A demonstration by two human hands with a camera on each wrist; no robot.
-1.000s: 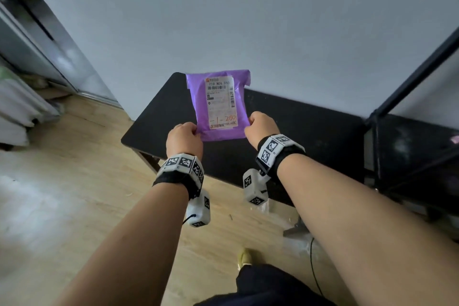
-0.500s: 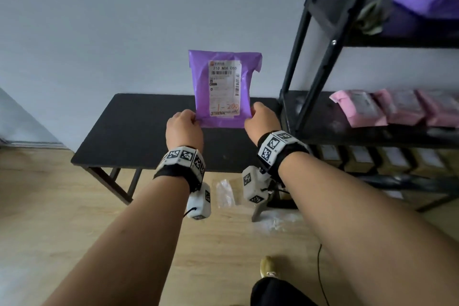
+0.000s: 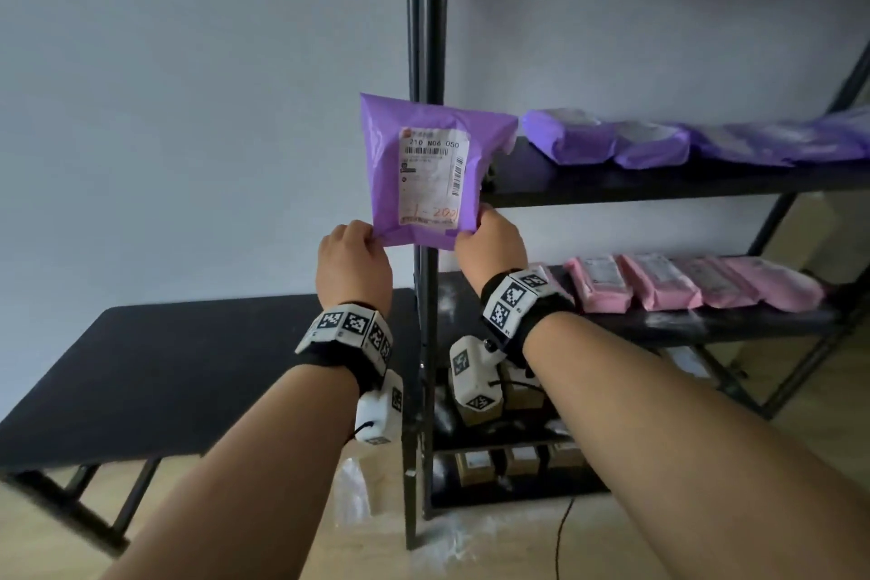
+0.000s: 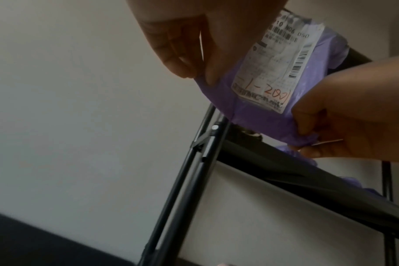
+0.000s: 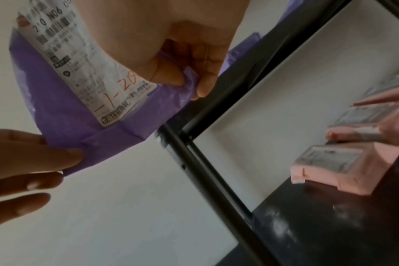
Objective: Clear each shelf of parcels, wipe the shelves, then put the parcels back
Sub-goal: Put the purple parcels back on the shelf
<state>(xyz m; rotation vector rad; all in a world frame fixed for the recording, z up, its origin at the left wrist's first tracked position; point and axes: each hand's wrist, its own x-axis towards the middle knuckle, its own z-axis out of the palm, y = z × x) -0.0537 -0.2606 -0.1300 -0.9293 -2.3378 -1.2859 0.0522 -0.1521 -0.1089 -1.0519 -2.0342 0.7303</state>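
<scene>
A purple parcel point(image 3: 426, 165) with a white label hangs upright in front of the black shelf rack's left post point(image 3: 426, 38). My left hand point(image 3: 354, 263) pinches its lower left corner and my right hand point(image 3: 489, 245) pinches its lower right corner. The left wrist view shows the parcel point(image 4: 257, 115) between thumb and fingers of my left hand point(image 4: 194, 72), with my right hand point(image 4: 330, 129) at its other corner. In the right wrist view the parcel point(image 5: 64, 100) is gripped by my right hand point(image 5: 189, 72) and my left hand point(image 5: 34, 162). Several purple parcels point(image 3: 612, 141) lie on the rack's upper shelf point(image 3: 659, 186).
Several pink parcels point(image 3: 682, 280) lie on the shelf below point(image 3: 706, 325). Small brown boxes point(image 3: 513, 462) sit on the lowest levels. A low black table point(image 3: 165, 367) stands left of the rack against the pale wall. Wooden floor with plastic scraps point(image 3: 353, 495) lies beneath.
Both hands have carried the purple parcel up and to the right, from above the black table to the rack's left post at the upper shelf's height. The rack has come fully into view.
</scene>
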